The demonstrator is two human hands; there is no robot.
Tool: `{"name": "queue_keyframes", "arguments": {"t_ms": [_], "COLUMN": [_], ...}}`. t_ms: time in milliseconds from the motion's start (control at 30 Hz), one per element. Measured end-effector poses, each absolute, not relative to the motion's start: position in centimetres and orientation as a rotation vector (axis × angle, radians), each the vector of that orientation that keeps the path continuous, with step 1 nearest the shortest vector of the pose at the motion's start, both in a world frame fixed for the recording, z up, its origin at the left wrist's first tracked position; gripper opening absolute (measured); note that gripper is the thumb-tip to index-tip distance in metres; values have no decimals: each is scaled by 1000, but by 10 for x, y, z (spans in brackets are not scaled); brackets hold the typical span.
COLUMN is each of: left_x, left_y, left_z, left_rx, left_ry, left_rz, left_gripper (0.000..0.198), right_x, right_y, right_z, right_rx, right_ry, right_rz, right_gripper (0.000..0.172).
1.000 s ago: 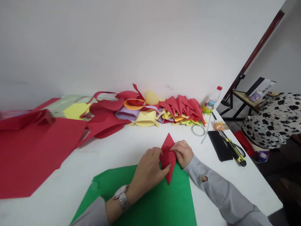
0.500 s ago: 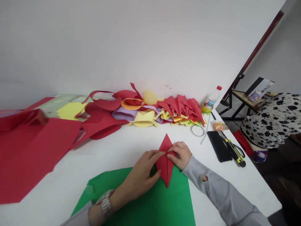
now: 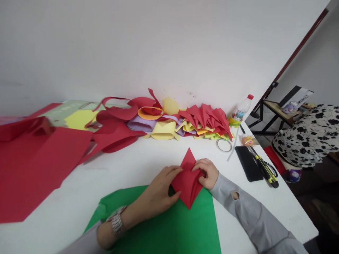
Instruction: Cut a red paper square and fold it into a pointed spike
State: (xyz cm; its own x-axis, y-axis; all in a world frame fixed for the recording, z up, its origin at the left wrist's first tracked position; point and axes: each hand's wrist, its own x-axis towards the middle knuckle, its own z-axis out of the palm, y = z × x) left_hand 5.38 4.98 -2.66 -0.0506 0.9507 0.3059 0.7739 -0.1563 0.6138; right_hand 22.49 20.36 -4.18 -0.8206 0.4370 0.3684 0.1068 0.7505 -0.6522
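Note:
A folded red paper lies over the top edge of a green sheet, its upper tip pointing away from me. My left hand, with a metal watch on the wrist, holds its left edge between thumb and fingers. On the right side, my right hand pinches the paper's edge, where a flap stands partly lifted. The layers under my fingers are partly hidden.
Folded red and yellow papers are stacked along the wall. Large red sheets cover the left. Tape, a bottle, a black phone and a yellow-black cutter sit at the right. A person in floral clothing is beyond.
The red paper's lower part has widened, with its right flap turned outward. My right hand has shifted slightly right with that edge. The camera view has shifted a little.

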Motion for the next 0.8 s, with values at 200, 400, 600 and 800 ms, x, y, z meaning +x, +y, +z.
{"name": "queue_keyframes", "arguments": {"t_ms": [200, 400, 600, 800], "left_x": [47, 40, 37, 46], "left_y": [49, 50, 50, 53], "left_z": [-31, -30, -31, -20], "left_rx": [1931, 1875, 1823, 1591], "left_ry": [1800, 1759, 1723, 1682], "left_rz": [1020, 964, 1022, 1170], "left_gripper": [53, 65, 65, 47], "right_x": [230, 238, 239, 237], "right_y": [201, 201, 201, 202], "right_z": [-40, -32, -23, -24], "right_rx": [-267, -120, -184, -293], "right_ry": [-2441, -2456, -2288, -2188], "right_rz": [688, 582, 711, 712], "right_gripper": [35, 23, 13, 11]}}
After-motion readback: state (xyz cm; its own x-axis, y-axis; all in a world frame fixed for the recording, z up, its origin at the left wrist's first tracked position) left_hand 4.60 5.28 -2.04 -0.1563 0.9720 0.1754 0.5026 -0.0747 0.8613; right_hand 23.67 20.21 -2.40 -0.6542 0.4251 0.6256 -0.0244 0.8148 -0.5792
